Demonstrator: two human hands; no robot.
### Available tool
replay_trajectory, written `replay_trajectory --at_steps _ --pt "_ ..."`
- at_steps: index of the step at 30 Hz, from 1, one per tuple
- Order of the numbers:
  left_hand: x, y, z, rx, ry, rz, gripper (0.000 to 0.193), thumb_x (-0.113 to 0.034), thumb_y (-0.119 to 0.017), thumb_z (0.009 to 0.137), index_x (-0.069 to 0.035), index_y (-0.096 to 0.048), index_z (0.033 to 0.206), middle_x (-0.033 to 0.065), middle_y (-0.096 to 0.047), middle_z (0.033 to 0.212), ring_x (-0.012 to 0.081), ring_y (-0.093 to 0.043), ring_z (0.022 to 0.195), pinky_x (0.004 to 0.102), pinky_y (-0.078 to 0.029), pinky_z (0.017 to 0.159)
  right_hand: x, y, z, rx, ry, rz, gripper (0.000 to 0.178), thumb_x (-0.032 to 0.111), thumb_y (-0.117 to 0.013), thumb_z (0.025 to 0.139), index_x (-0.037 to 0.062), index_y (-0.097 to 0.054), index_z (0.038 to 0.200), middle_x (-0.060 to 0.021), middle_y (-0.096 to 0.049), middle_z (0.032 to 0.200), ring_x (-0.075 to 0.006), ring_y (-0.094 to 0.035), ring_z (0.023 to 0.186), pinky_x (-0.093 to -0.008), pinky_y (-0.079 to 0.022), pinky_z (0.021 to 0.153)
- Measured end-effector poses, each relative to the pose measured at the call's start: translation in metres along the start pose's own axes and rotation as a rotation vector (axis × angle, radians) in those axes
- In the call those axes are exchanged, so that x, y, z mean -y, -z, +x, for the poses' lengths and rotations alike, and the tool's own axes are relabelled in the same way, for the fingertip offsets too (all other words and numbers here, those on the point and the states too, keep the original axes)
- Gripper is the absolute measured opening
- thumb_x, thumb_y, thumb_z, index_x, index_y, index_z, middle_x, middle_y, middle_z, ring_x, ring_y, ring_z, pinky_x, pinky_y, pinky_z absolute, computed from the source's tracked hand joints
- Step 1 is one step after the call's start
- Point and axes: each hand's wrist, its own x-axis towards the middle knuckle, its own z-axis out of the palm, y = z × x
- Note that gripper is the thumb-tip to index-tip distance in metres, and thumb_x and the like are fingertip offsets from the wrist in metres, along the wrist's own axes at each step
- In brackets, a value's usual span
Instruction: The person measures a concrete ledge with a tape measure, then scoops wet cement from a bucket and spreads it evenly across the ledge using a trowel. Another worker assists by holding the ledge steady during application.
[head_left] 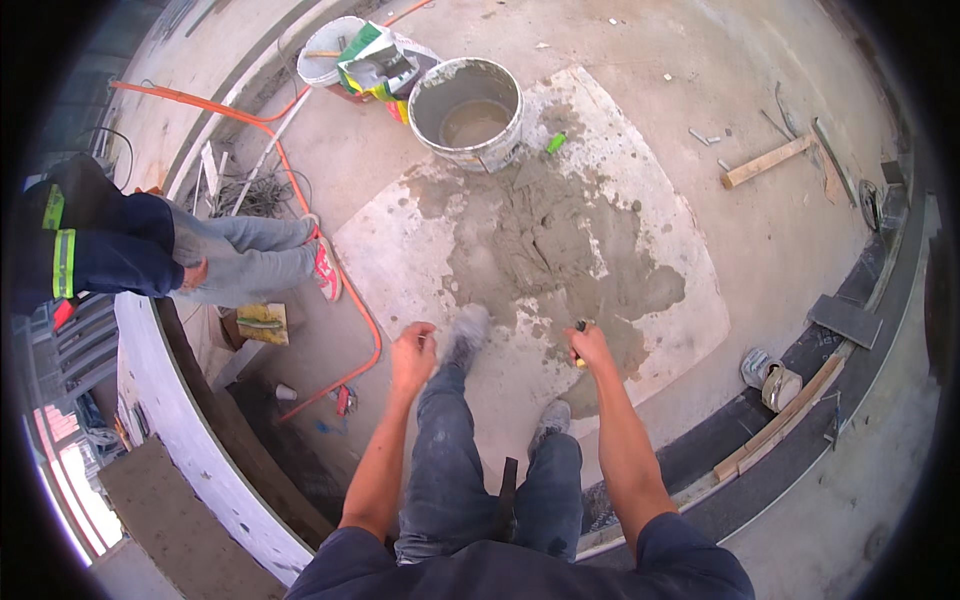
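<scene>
My right hand (590,345) is closed round a tool handle (581,328), black at one end and yellow at the other. The working end of that tool cannot be made out. It is at the near edge of a spread of wet grey mortar (540,240). This mortar lies heaped and smeared on a pale sheet (670,215) on the floor. My left hand (413,352) hangs above my left knee, fingers loosely bent and apart, holding nothing visible. Beyond the mortar stands a white bucket (509,135) with greyish liquid inside. A small green object (556,143) lies beside it.
Another person (230,250) stands at the left. An orange hose (368,310) curves along the floor there. Behind are a second bucket (318,68) and a bag (378,62). Right of the sheet lie a wooden piece (768,162) and, by the dark edging, a tape roll (781,388).
</scene>
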Motion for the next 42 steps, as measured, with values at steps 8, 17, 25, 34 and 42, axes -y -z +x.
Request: replay_trajectory --at_steps 8,17,25,34,42 --pt "-0.072 0.0 0.306 -0.07 -0.449 -0.006 0.018 -0.006 -0.06 0.099 0.002 -0.072 0.11 0.0255 -0.072 0.106 0.0459 -0.069 0.098 0.0508 -0.055 0.087 -0.012 -0.012 0.096 -0.237 -0.136 0.096 0.027 0.024 -0.069 0.094 -0.0017 -0.063 0.092 -0.0105 -0.062 0.062 -0.0222 -0.06 0.048 -0.0406 -0.047 0.044" --pt "-0.074 -0.155 0.667 0.463 -0.616 0.621 0.042 -0.024 -0.069 0.097 -0.004 -0.067 0.134 0.0274 -0.067 0.131 0.0427 -0.066 0.121 0.0491 -0.052 0.107 0.055 -0.056 0.195 -0.424 -0.17 -0.323 0.029 0.02 -0.066 0.088 -0.0084 -0.067 0.096 -0.0229 -0.068 0.071 -0.0331 -0.068 0.055 -0.0445 -0.052 0.049" --pt "0.025 -0.248 0.767 0.545 -0.54 0.825 0.065 -0.033 -0.074 0.089 -0.011 -0.056 0.148 0.0343 -0.054 0.147 0.0483 -0.064 0.126 0.05 -0.053 0.109 0.066 -0.056 0.222 -0.469 -0.179 -0.306 0.03 0.019 -0.064 0.086 -0.0099 -0.068 0.094 -0.0283 -0.067 0.07 -0.0384 -0.07 0.057 -0.0499 -0.054 0.054" --pt "-0.177 -0.068 0.589 0.577 -0.253 -0.012 0.043 -0.003 -0.056 0.084 -0.009 -0.066 0.126 0.0095 -0.07 0.118 0.0208 -0.07 0.102 0.0334 -0.056 0.088 0.076 -0.012 0.204 -0.217 -0.441 -0.079 0.029 0.016 -0.058 0.084 -0.0118 -0.067 0.089 -0.0259 -0.07 0.076 -0.0336 -0.071 0.061 -0.0475 -0.055 0.056" --pt "-0.177 -0.116 0.407 0.977 -0.403 0.093 0.037 -0.005 -0.083 0.084 -0.01 -0.066 0.116 0.0059 -0.07 0.103 0.018 -0.069 0.095 0.0324 -0.057 0.084 -0.006 -0.038 0.188 -0.509 -0.226 -0.303 0.042 0.032 -0.066 0.087 -0.0076 -0.072 0.098 -0.0284 -0.076 0.096 -0.0458 -0.075 0.094 -0.0532 -0.058 0.085"
